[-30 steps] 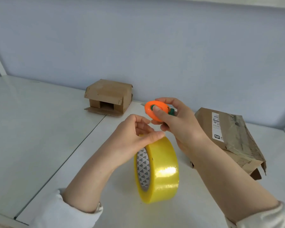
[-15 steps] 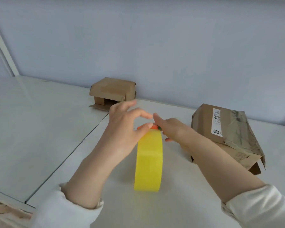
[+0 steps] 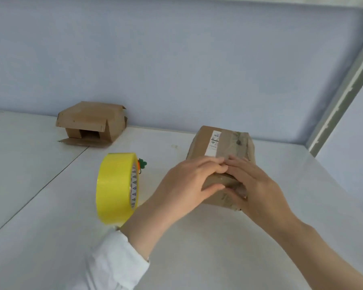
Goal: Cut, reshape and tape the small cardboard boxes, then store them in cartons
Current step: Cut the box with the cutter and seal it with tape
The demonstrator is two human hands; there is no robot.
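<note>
Wall (image 3: 176, 59) in pale blue fills the upper half of the view, with a grey-white post (image 3: 340, 97) slanting down its right side. Below it spreads a white tabletop (image 3: 50, 237), crossed on the left by 1 thin dark seam (image 3: 40, 189). Right of centre lies the labelled box (image 3: 224, 143), a brown cardboard parcel resting flat on the table with its long side running away from the person, a white printed label (image 3: 214, 143) and a strip of brownish tape on its top. Both hands are on its near end: the left hand (image 3: 189, 185) lays its fingers over the top edge with the thumb against the near face, and the right hand (image 3: 258, 185) clasps the same end likewise, so the 2 sets of fingertips meet on top. A white sleeve (image 3: 113, 262) covers the left wrist. At the back left, against the wall and well apart from the hands, sits a smaller open box (image 3: 90, 120) with its flaps loose. Between the 2 boxes a yellow tape roll (image 3: 113, 185) stands on its edge, just left of the left forearm. Behind the roll, partly hidden by it, peeks a small orange and green cutter (image 3: 141, 164).
</note>
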